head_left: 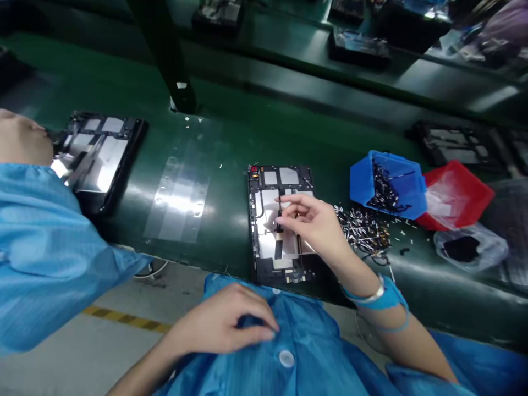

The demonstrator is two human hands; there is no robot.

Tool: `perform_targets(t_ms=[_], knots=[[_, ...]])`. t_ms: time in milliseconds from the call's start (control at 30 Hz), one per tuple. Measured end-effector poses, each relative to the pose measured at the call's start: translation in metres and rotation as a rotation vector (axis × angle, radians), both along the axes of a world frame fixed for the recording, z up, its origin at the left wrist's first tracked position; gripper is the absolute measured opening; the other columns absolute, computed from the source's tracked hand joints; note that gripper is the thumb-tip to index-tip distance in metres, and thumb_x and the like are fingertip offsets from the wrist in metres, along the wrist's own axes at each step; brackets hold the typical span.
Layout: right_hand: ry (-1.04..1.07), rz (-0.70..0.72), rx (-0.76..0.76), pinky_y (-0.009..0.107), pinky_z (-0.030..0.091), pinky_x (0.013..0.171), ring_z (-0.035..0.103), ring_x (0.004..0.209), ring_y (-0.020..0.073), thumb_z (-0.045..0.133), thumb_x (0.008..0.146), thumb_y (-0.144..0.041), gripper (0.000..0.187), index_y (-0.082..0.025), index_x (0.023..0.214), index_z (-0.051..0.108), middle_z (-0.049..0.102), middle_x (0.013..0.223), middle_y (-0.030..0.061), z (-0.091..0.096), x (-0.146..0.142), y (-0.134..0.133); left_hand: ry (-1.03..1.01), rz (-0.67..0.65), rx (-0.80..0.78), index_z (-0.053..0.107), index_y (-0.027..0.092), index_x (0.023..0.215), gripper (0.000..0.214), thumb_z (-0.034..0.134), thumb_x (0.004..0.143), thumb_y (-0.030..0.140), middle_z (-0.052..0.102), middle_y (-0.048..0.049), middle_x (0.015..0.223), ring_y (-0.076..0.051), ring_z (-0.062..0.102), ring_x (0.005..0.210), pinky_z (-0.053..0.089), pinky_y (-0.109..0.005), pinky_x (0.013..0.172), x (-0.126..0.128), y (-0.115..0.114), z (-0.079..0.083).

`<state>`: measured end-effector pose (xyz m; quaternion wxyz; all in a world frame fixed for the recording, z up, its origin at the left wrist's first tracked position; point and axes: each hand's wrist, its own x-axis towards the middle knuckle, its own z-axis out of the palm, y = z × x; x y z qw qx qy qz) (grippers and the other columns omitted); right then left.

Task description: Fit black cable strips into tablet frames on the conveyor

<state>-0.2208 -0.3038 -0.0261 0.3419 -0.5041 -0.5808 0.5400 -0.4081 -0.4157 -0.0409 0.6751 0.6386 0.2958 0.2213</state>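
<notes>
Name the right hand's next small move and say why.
Probably lower the black strip onto the open tablet and press it in: the right hand pinches it over its middle, while the left hand rests on the blue coat.

We see the tablet [266, 247] on the belt [231, 132], parts [363, 231] just right, a bin [388, 184] then another bin [454, 192] farther right, second tablet [99, 159] left.

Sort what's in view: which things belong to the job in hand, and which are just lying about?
Likely in use: right hand, black strip, tablet, parts pile, blue bin.
Lying about: left tablet, red bin, bag, far tablet.
</notes>
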Motion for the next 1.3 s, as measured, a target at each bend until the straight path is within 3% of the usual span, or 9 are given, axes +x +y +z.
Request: perform_targets(t_ms=[100, 167, 333, 433, 667, 833, 933, 1067, 1300], knots=[[-0.026, 0.011, -0.030, 0.024, 0.044, 0.052, 0.057, 0.056, 0.0088, 0.072, 0.067, -0.020, 0.032, -0.017, 0.098, 0.065, 0.065, 0.064, -0.0039, -0.011, -0.017, 0.010, 0.268, 0.621, 0.495, 0.071, 0.020, 0.088, 0.016, 0.055, 0.089, 0.019, 0.074, -0.0085, 0.091, -0.022, 0.067, 0.083, 0.050, -0.034, 0.077, -0.012, 0.011, -0.002], [-0.076, 0.001, -0.023, 0.024, 0.044, 0.054, 0.056, 0.057, 0.0086, 0.070, 0.068, -0.017, 0.030, -0.017, 0.098, 0.065, 0.063, 0.063, -0.0048, -0.015, -0.024, 0.013, 0.474, 0.815, 0.727, 0.069, 0.019, 0.093, 0.014, 0.056, 0.087, 0.018, 0.072, -0.0116, 0.102, -0.026, 0.066, 0.092, 0.049, -0.038, 0.080, -0.014, 0.020, -0.012], [-0.193, -0.017, 0.020, 0.025, 0.042, 0.055, 0.053, 0.056, 0.0080, 0.066, 0.070, -0.014, 0.026, -0.017, 0.096, 0.066, 0.060, 0.061, -0.0055, -0.017, -0.028, 0.012, 0.612, 0.594, 0.924, 0.054, 0.013, 0.128, 0.039, 0.052, 0.090, 0.021, 0.060, -0.0189, 0.128, -0.030, 0.059, 0.113, 0.047, -0.042, 0.089, -0.015, 0.037, -0.031], [-0.228, 0.011, 0.032, 0.024, 0.041, 0.054, 0.051, 0.055, 0.0079, 0.067, 0.071, -0.015, 0.026, -0.018, 0.097, 0.067, 0.061, 0.063, -0.0049, -0.016, -0.027, 0.013, 0.644, 0.507, 0.950, 0.053, 0.014, 0.131, 0.040, 0.049, 0.092, 0.021, 0.059, -0.0194, 0.129, -0.031, 0.057, 0.116, 0.046, -0.042, 0.088, -0.015, 0.038, -0.032], [-0.292, 0.082, 0.078, 0.024, 0.042, 0.053, 0.051, 0.054, 0.0081, 0.066, 0.075, -0.019, 0.027, -0.018, 0.102, 0.067, 0.063, 0.066, -0.0040, -0.014, -0.023, 0.015, 0.662, 0.522, 0.946, 0.055, 0.013, 0.125, 0.036, 0.050, 0.090, 0.016, 0.062, -0.0184, 0.126, -0.030, 0.059, 0.114, 0.044, -0.040, 0.086, -0.011, 0.039, -0.031], [-0.622, 0.023, 0.519, 0.027, 0.047, 0.063, 0.058, 0.064, 0.0120, 0.057, 0.087, -0.022, 0.027, -0.020, 0.113, 0.065, 0.069, 0.077, 0.0004, -0.001, -0.011, 0.006, 0.725, 0.548, 0.995, 0.057, 0.015, 0.121, 0.033, 0.049, 0.089, 0.016, 0.064, -0.0170, 0.122, -0.030, 0.060, 0.111, 0.045, -0.039, 0.083, -0.007, 0.041, -0.030], [-0.712, 0.124, 0.726, 0.028, 0.049, 0.067, 0.062, 0.072, 0.0146, 0.054, 0.090, -0.020, 0.023, -0.020, 0.109, 0.066, 0.071, 0.082, 0.0029, 0.002, -0.003, -0.004, 0.718, 0.541, 1.026, 0.056, 0.011, 0.122, 0.034, 0.049, 0.090, 0.019, 0.060, -0.0202, 0.126, -0.030, 0.059, 0.112, 0.046, -0.040, 0.084, -0.007, 0.041, -0.029], [-0.725, 0.261, 0.846, 0.028, 0.050, 0.067, 0.062, 0.080, 0.0170, 0.054, 0.090, -0.016, 0.020, -0.016, 0.105, 0.066, 0.071, 0.089, 0.0062, -0.007, 0.004, -0.013, 0.760, 0.484, 1.052, 0.054, 0.013, 0.130, 0.040, 0.047, 0.094, 0.030, 0.056, -0.0219, 0.131, -0.031, 0.058, 0.113, 0.045, -0.040, 0.083, -0.008, 0.040, -0.028], [-0.833, 0.343, 0.994, 0.026, 0.045, 0.060, 0.054, 0.075, 0.0155, 0.053, 0.090, -0.014, 0.022, -0.013, 0.108, 0.065, 0.067, 0.087, 0.0071, -0.015, 0.006, -0.013, 0.831, 0.465, 1.060, 0.057, 0.014, 0.129, 0.042, 0.043, 0.097, 0.037, 0.056, -0.0209, 0.130, -0.030, 0.057, 0.114, 0.042, -0.039, 0.084, -0.006, 0.040, -0.029]])
